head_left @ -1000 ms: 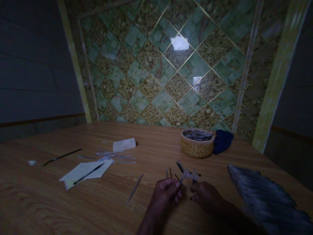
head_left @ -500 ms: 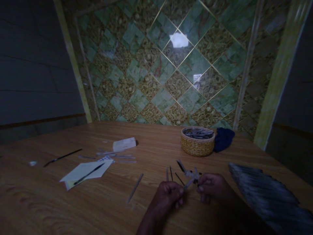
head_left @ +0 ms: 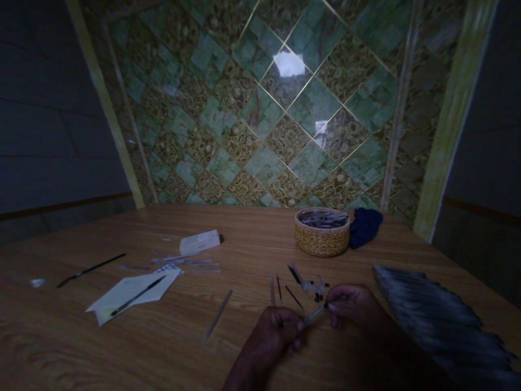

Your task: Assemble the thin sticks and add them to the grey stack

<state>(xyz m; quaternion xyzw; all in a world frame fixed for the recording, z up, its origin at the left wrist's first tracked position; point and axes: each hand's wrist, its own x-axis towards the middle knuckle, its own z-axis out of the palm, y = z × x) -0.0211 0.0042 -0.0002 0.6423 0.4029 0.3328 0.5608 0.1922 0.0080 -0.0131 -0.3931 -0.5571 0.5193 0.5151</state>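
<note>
My left hand (head_left: pixel 280 328) is closed around one end of a pale translucent pen barrel (head_left: pixel 314 315), which slants up to the right. At the barrel's far end, my right hand (head_left: pixel 352 307) pinches a small black pen plug (head_left: pixel 325 306), close against or touching the opening. Just beyond my fingers lie clear small parts (head_left: pixel 319 286) and several tiny black pieces (head_left: pixel 318 298). Thin dark pen refills (head_left: pixel 293 297) and another pale barrel (head_left: pixel 272 291) rest behind my left hand. One more grey barrel (head_left: pixel 217 316) lies alone to the left.
A woven basket (head_left: pixel 321 243) full of pens stands at the back, beside a dark blue cloth (head_left: pixel 366 227). Many pens lie in a row (head_left: pixel 435 320) at right. Leftward are paper (head_left: pixel 118 293) with a pen on it, a white box (head_left: pixel 199 242) and a black rod (head_left: pixel 91 270).
My right hand has drawn back from the small parts and brought a black plug to the barrel's end. The view has shifted slightly to the right.
</note>
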